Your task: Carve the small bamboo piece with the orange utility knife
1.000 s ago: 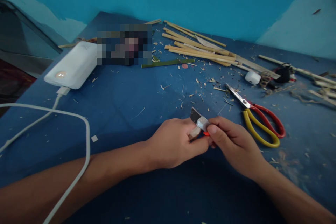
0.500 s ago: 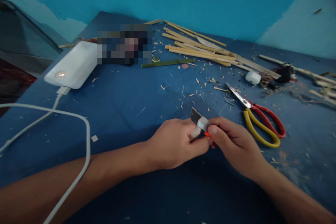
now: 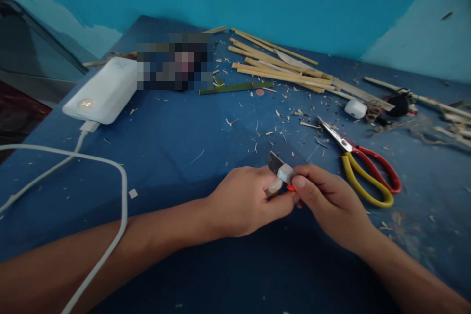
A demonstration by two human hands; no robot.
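Observation:
My right hand (image 3: 333,203) pinches a short dark blade (image 3: 275,162) set in a whitish, shiny holder (image 3: 286,173). A small orange-red bit (image 3: 291,188) shows just under the holder. Close against it, my left hand (image 3: 241,201) is curled with the knuckles up, around a pale rounded piece (image 3: 274,188) whose kind I cannot make out. The blade lies over the left hand's index side, and the two hands meet at the fingertips. Most of the left fingers and the rest of the pale piece are hidden.
Scissors (image 3: 360,167) with red and yellow handles lie right of my hands. Split bamboo sticks (image 3: 283,66), a green strip (image 3: 235,88) and shavings are spread behind. A white power bank (image 3: 105,91) stands left; its cable (image 3: 123,196) crosses above my left forearm. A white earbud case (image 3: 355,108) lies right.
Almost nothing differs. Both hands and the blade keep the same place and hold; the whole view has shifted very slightly. The light digits on the power bank look different.

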